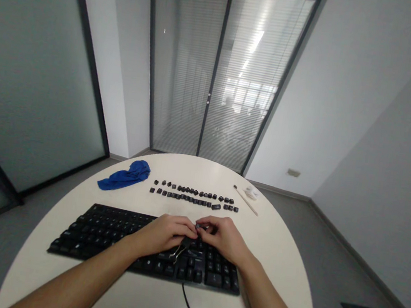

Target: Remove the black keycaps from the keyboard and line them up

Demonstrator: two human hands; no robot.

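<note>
From here, the right hand [224,237] pinches a small dark piece [198,227]; the left hand's [169,231] grip I can't tell. Beneath them the keyboard [100,231] still bears many keys [213,279]; two keycap rows [215,207] already lie loose beyond.

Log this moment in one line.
left hand, right hand: close together above keyboard | keycaps: two rows beyond keyboard | blue cloth: far left
</note>
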